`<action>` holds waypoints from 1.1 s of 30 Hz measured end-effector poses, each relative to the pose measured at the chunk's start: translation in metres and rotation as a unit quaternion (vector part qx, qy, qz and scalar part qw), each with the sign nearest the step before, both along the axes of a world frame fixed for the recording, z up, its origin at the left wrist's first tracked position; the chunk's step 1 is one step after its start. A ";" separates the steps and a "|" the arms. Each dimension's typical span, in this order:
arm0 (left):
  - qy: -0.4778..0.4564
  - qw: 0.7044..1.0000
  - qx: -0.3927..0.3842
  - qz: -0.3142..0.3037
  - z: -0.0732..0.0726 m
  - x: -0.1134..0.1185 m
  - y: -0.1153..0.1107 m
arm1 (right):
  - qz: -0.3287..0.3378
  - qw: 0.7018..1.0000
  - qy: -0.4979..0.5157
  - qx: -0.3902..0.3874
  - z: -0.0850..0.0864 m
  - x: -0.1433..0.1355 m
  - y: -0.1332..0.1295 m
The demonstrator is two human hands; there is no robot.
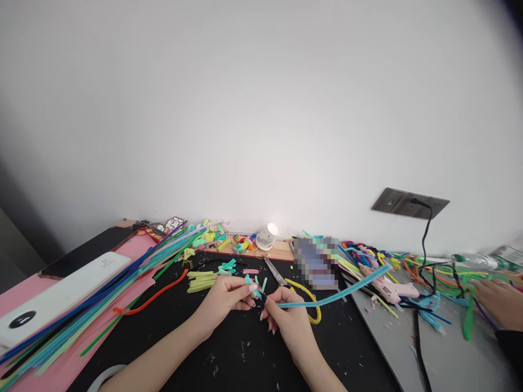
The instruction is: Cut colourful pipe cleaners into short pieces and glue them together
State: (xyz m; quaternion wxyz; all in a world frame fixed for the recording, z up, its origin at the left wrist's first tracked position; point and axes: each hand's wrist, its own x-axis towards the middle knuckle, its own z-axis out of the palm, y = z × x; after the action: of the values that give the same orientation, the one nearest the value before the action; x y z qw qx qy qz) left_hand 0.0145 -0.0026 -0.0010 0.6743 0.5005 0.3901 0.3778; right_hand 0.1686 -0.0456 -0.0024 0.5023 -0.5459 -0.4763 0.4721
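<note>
Over the black mat [245, 359] my two hands meet, fingertips almost touching. My left hand [229, 299] is closed in a pinch on short turquoise pipe cleaner pieces [248, 280]. Closed beside it, my right hand [289, 316] grips a long light blue pipe cleaner [347, 296] that curves off to the right. A small black bit [264, 298] shows between the fingertips; its kind is unclear. Just beyond my hands lie scissors [275, 272] with yellow handles. Cut yellow-green pipe cleaner pieces [201, 281] and a pink piece [250, 271] rest nearby.
Long pipe cleaners [134, 277] lie in a bundle across pink paper at left, by a white device [61, 299]. A paper cup [267, 237] stands against the wall. At right are a pink glue gun [394, 288], a black cable [417, 343] and another person's hand [496, 299].
</note>
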 end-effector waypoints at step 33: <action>0.001 1.000 0.008 -0.008 0.003 0.002 -0.001 | 0.033 0.999 -0.004 -0.020 0.000 -0.002 -0.001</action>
State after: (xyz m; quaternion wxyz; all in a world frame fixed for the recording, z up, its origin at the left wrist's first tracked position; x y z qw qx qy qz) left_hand 0.0163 -0.0034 0.0017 0.6728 0.5093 0.3840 0.3748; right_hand 0.1664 -0.0468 -0.0026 0.4736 -0.5415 -0.4862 0.4960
